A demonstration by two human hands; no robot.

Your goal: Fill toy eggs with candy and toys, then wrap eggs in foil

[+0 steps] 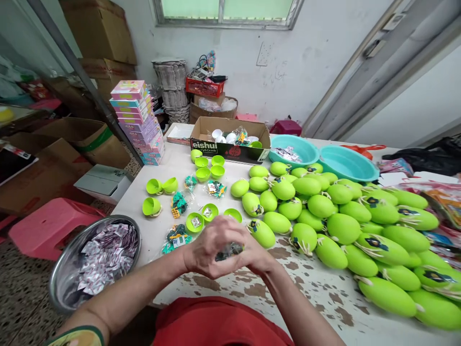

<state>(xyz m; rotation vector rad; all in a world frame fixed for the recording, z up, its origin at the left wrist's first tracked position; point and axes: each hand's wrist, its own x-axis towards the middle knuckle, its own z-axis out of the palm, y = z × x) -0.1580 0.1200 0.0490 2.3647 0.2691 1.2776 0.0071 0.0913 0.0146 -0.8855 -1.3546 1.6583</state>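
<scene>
My left hand (203,249) and my right hand (251,249) are cupped together above the front of the table. Between them shows a clear plastic packet with dark parts (229,251); the fingers partly hide it. Just beyond the hands are open green egg halves (195,222), two of them holding small white packets (195,222). A third green half (233,214) is partly covered by my fingers. Bags of teal, black and orange toy parts (175,239) lie by my left hand. Closest to my right hand is a closed green egg (261,233).
Many green eggs (343,228) cover the table's right side. A metal bowl of small packets (135,245) stands at left. Behind are stacked toy boxes (139,122), a cardboard box (230,153) and turquoise basins (348,163). A pink stool (54,228) stands at left.
</scene>
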